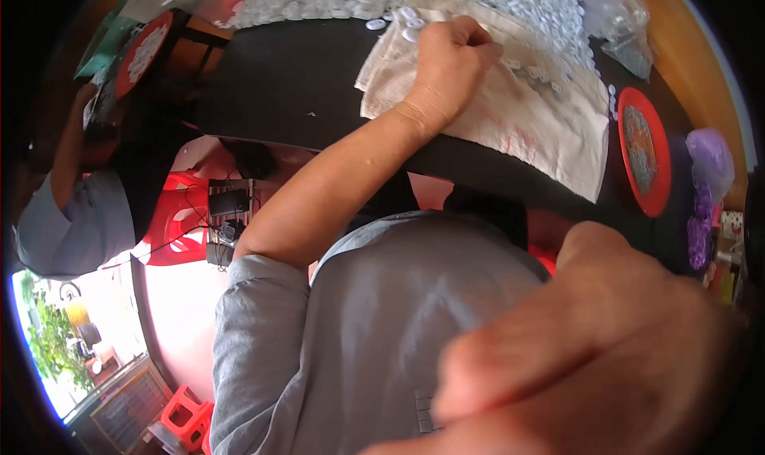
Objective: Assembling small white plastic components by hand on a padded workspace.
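My left hand (456,63) rests over a folded cream cloth (550,124) on the dark table. Its fingers are curled closed, and whatever they pinch, if anything, is hidden. A few small white oval plastic pieces (411,26) lie beside its knuckles, on the cloth's far left corner. More small pieces (542,76) are scattered on the cloth to the right of the hand. My right hand (574,343) is raised very close to the camera, away from the table. It is smeared by motion, so its grip cannot be made out.
A broad heap of white plastic pieces (510,1) covers the table's far side. On the right stand a red plate (663,186) of small greyish bits, a clear plastic bag (629,41) and a purple bag (709,156). At left another person's arm (68,156) works near another red tray (163,26).
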`<state>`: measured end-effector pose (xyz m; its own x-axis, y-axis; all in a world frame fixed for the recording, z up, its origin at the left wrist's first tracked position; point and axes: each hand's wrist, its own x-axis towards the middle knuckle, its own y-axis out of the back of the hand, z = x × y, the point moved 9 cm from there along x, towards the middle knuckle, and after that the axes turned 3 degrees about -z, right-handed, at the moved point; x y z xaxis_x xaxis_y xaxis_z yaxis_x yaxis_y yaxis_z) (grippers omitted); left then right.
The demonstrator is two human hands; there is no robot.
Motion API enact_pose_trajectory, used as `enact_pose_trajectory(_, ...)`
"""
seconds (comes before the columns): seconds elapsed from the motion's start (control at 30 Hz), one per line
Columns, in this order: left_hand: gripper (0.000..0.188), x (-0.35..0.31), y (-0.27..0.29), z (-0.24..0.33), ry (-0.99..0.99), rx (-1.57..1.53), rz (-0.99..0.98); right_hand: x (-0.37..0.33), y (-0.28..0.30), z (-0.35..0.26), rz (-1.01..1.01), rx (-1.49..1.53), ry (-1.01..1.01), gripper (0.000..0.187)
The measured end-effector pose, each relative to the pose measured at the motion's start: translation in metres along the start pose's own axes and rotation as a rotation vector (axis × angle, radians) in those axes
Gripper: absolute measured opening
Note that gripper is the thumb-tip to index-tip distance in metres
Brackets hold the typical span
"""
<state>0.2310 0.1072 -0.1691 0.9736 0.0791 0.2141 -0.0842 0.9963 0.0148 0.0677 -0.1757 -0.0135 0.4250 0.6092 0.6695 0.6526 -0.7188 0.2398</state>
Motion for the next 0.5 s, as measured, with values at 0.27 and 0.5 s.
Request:
enact_pose_trajectory(0.27, 0.012, -0.002, -0.009, -0.005, 0.177, -0.245, -0.062, -0.014, -0.006, -0.012, 0.06, 0.028, -0.045, 0.019)
enact_pose_trajectory(0.5, 0.011, 0.003, -0.012, -0.007, 0.233, -0.335, -0.124, -0.084, 0.105, -0.069, 0.1, 0.026, -0.149, 0.019)
